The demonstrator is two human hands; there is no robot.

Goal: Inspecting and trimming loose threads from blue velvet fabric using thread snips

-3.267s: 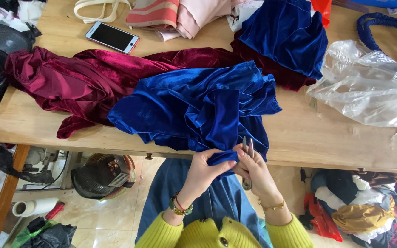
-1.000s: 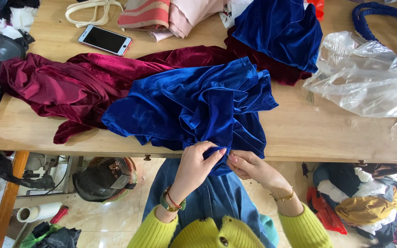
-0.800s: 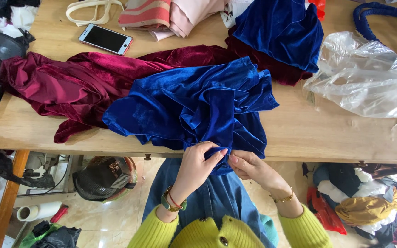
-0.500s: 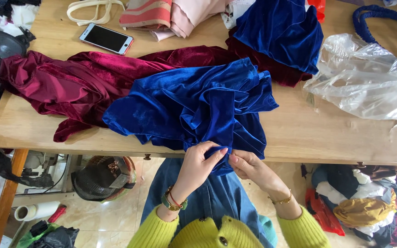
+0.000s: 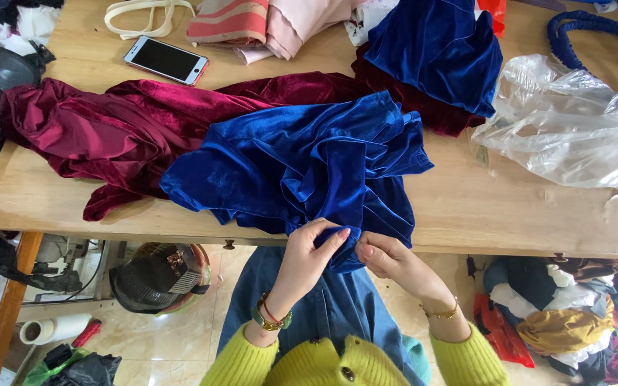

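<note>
A crumpled blue velvet cloth (image 5: pixel 302 164) lies on the wooden table (image 5: pixel 481 214) and hangs over its near edge. My left hand (image 5: pixel 309 254) pinches a fold of that hanging edge between thumb and fingers. My right hand (image 5: pixel 388 257) grips the same edge just to the right, fingertips almost meeting the left hand's. A dark red velvet cloth (image 5: pixel 101 132) spreads to the left, partly under the blue one. Both sleeves are yellow, with bracelets at the wrists.
A phone (image 5: pixel 166 60) lies at the back left, folded pink and striped fabrics (image 5: pixel 266 21) behind it. A second blue velvet piece (image 5: pixel 438 50) and a clear plastic bag (image 5: pixel 574 129) sit at the right. A helmet (image 5: pixel 159 275) and fabric scraps (image 5: pixel 559 314) lie on the floor.
Scissors seen in my right hand at the start are gone from view. Since a second ago both hands stay at the hanging blue edge, fingers shifting only slightly.
</note>
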